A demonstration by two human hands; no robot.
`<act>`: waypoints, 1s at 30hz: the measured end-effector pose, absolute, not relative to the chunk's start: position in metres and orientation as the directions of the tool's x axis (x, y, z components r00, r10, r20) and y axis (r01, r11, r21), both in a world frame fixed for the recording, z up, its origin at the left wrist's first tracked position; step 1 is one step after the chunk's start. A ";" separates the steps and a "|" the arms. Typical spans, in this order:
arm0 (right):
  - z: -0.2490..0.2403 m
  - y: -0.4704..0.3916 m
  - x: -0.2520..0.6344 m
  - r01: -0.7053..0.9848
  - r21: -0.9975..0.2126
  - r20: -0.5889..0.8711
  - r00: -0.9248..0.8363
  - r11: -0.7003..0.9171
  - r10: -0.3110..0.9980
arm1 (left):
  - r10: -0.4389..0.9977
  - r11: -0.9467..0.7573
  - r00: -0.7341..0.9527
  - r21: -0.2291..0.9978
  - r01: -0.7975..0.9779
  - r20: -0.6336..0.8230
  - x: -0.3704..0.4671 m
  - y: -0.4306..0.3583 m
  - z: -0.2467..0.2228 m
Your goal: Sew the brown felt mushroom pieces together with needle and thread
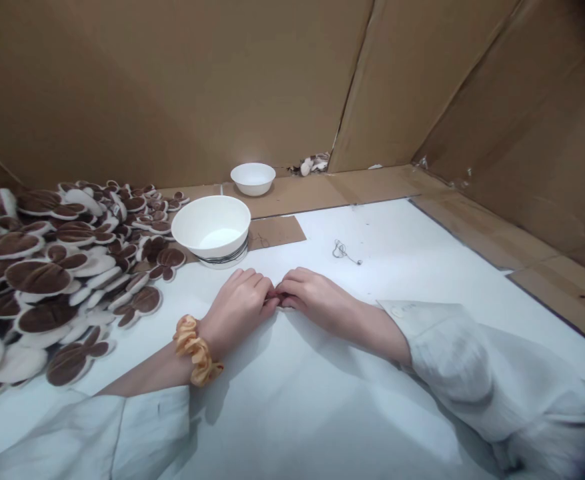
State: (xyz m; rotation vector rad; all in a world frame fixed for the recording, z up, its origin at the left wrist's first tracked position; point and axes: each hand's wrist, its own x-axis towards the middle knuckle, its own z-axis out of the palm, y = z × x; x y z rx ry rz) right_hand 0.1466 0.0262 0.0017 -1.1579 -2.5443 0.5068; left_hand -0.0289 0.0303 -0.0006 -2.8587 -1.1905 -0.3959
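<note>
My left hand (242,303) and my right hand (317,299) meet over the white tabletop, fingertips pinched together. Between them they hold a small brown plush piece (285,307), mostly hidden by the fingers, with only a bit of dark brown and a pale edge showing. An orange scrunchie (195,350) circles my left wrist. Just beyond my left hand stands a white bowl (211,227) with dark thread (225,256) wound around its lower part. A loose tangle of dark thread (341,251) lies on the table past my right hand.
A large heap of brown-and-white plush pieces (42,277) covers the left side. Farther back, a smaller white bowl (253,180) stands on a cardboard strip (317,189). Cardboard walls (172,87) close off the back and right. More plush scraps (315,164) show at a wall gap.
</note>
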 end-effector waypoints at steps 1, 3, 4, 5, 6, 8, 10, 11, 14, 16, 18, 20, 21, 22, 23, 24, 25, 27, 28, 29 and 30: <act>0.001 0.028 0.148 0.647 -0.461 0.122 -0.631 0.607 0.766 | 0.701 -0.707 0.675 0.097 0.701 0.231 -0.029 0.030 0.000; 0.001 0.033 0.150 0.610 -0.525 0.118 -0.637 0.593 0.761 | 0.705 -0.706 0.672 0.130 0.696 0.227 -0.030 0.031 0.000; 0.001 0.035 0.151 0.593 -0.550 0.120 -0.641 0.588 0.758 | 0.705 -0.707 0.672 0.145 0.693 0.228 -0.030 0.031 0.000; 0.001 0.037 0.152 0.580 -0.565 0.123 -0.644 0.587 0.755 | 0.704 -0.708 0.671 0.157 0.689 0.231 -0.031 0.031 0.000; 0.002 0.038 0.153 0.574 -0.570 0.125 -0.647 0.588 0.752 | 0.705 -0.707 0.669 0.166 0.687 0.235 -0.031 0.031 0.000; 0.002 0.039 0.152 0.577 -0.553 0.127 -0.654 0.601 0.746 | 0.711 -0.701 0.661 0.180 0.690 0.238 -0.031 0.031 0.000; 0.003 0.038 0.150 0.594 -0.513 0.124 -0.663 0.620 0.738 | 0.729 -0.684 0.646 0.202 0.701 0.225 -0.030 0.031 0.000; 0.003 0.037 0.149 0.604 -0.488 0.121 -0.668 0.630 0.734 | 0.739 -0.673 0.638 0.216 0.707 0.215 -0.030 0.030 0.001; 0.002 0.033 0.147 0.635 -0.412 0.117 -0.674 0.653 0.729 | 0.767 -0.640 0.614 0.287 0.712 0.186 -0.030 0.030 0.001; 0.001 0.031 0.146 0.655 -0.374 0.116 -0.669 0.656 0.734 | 0.789 -0.607 0.586 0.385 0.695 0.186 -0.032 0.029 0.002; 0.000 0.028 0.145 0.674 -0.357 0.124 -0.652 0.647 0.748 | 0.839 -0.537 0.492 0.509 0.673 0.235 -0.035 0.029 0.002; 0.000 0.025 0.144 0.689 -0.351 0.136 -0.633 0.634 0.762 | 0.896 -0.443 0.327 0.609 0.658 0.299 -0.037 0.028 0.002; 0.001 0.023 0.143 0.696 -0.344 0.137 -0.626 0.630 0.767 | 0.916 -0.396 0.241 0.640 0.658 0.320 -0.039 0.028 0.002; 0.002 0.021 0.142 0.706 -0.330 0.132 -0.623 0.627 0.771 | 0.928 -0.357 0.172 0.659 0.662 0.329 -0.040 0.028 0.002; 0.004 0.020 0.140 0.717 -0.307 0.123 -0.622 0.626 0.773 | 0.935 -0.326 0.125 0.669 0.668 0.331 -0.040 0.028 0.002; 0.005 0.018 0.138 0.727 -0.278 0.109 -0.625 0.627 0.773 | 0.938 -0.306 0.096 0.670 0.676 0.332 -0.041 0.029 0.002; 0.007 0.016 0.136 0.737 -0.245 0.096 -0.629 0.631 0.772 | 0.939 -0.297 0.080 0.668 0.682 0.335 -0.041 0.029 0.002; 0.011 0.013 0.133 0.749 -0.182 0.082 -0.635 0.638 0.769 | 0.936 -0.295 0.071 0.658 0.693 0.345 -0.041 0.030 0.001; 0.012 0.012 0.131 0.752 -0.159 0.076 -0.636 0.639 0.768 | 0.935 -0.293 0.068 0.652 0.700 0.348 -0.041 0.030 0.000; 0.012 0.012 0.130 0.756 -0.148 0.069 -0.636 0.638 0.769 | 0.934 -0.291 0.063 0.646 0.706 0.352 -0.042 0.031 0.000; 0.012 0.012 0.130 0.760 -0.148 0.064 -0.631 0.633 0.773 | 0.933 -0.293 0.066 0.640 0.710 0.354 -0.042 0.031 -0.001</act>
